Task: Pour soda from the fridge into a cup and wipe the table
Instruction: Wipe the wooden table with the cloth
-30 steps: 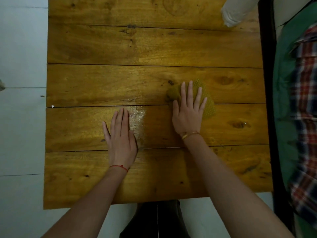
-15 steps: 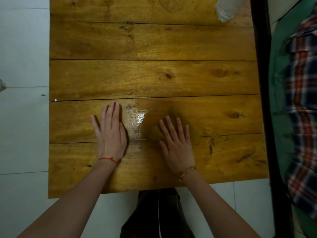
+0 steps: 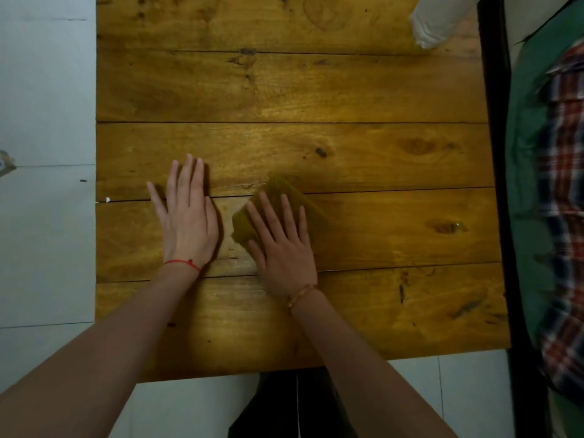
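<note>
A yellow-green cloth [image 3: 292, 196] lies on the wooden plank table [image 3: 284, 90] near its middle. My right hand [image 3: 282, 245] presses flat on the cloth with fingers spread, covering its near part. My left hand [image 3: 186, 216] rests flat on the bare wood just left of the cloth, fingers together, holding nothing. A small wet sheen [image 3: 234, 205] shows on the wood between the two hands. No cup or soda is in view.
A white object [image 3: 439, 18] sits at the table's far right corner, cut off by the frame. A dark frame [image 3: 496, 153] runs along the table's right edge, with green and plaid fabric [image 3: 562, 200] beyond it. White floor tiles [image 3: 47, 90] lie to the left.
My right hand slid the cloth from the far right back toward me, then out again to the left-middle. The wet patch looks smaller. My left hand stayed flat on the wood.
</note>
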A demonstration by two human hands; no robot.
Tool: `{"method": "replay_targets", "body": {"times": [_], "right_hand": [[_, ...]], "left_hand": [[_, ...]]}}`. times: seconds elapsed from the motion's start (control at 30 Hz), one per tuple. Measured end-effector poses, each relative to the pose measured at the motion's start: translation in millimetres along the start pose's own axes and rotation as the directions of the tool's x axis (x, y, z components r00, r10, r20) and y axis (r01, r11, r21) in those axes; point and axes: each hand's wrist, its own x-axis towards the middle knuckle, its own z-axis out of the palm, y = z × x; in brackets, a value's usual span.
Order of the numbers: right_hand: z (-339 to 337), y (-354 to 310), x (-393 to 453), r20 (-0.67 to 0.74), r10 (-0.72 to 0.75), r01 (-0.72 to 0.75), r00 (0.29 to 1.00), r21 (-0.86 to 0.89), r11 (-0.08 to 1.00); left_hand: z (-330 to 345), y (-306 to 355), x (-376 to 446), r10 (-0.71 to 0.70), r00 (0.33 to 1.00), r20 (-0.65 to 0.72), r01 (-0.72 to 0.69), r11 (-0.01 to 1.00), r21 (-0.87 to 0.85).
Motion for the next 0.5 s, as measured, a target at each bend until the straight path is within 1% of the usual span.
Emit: {"method": "replay_targets", "body": {"times": [0.07,0.1,0.13,0.2,0.27,0.33,0.37,0.4,0.5], "right_hand": [[-2.0,15.7,-13.0,0.011,-0.018,0.018,1.0,-0.021,1.0],[-5.0,26.4,-14.9,0.003,0.005,-0.005,1.0,-0.04,0.999],[-8.8,37.5,-11.6,-0.011,0.052,-0.052,0.999,-0.059,0.997],[-18.1,58.5,11.5,-0.061,0.197,-0.201,0.979,-0.069,0.977],[-29.0,72.9,51.5,-0.133,0.345,-0.352,0.929,-0.029,0.936],[-37.3,71.2,93.4,-0.183,0.436,-0.438,0.881,0.032,0.898],[-38.2,62.4,110.3,-0.187,0.436,-0.436,0.88,0.041,0.899],[-36.9,49.7,121.9,-0.183,0.4,-0.4,0.898,0.038,0.916],[-26.5,8.8,121.0,-0.135,0.161,-0.164,0.978,-0.01,0.986]], "left_hand": [[4.4,-0.8,7.9,0.003,1.0,0.022,-0.003,1.0,0.007],[7.0,-0.9,11.5,0.009,0.999,0.035,-0.009,1.0,0.01],[9.7,-1.3,14.6,0.007,0.999,0.047,-0.008,1.0,0.013],[14.1,-1.0,18.8,-0.009,0.998,0.059,0.008,1.0,0.014],[16.6,0.3,19.3,-0.02,0.998,0.055,0.019,1.0,0.02],[17.2,0.4,19.2,-0.024,0.998,0.052,0.023,1.0,0.013],[17.1,0.5,19.3,-0.028,0.998,0.053,0.027,1.0,0.007],[16.9,0.7,19.4,-0.032,0.998,0.054,0.032,0.999,0.006],[15.7,0.5,21.0,-0.034,0.998,0.061,0.034,0.999,0.007]]}}
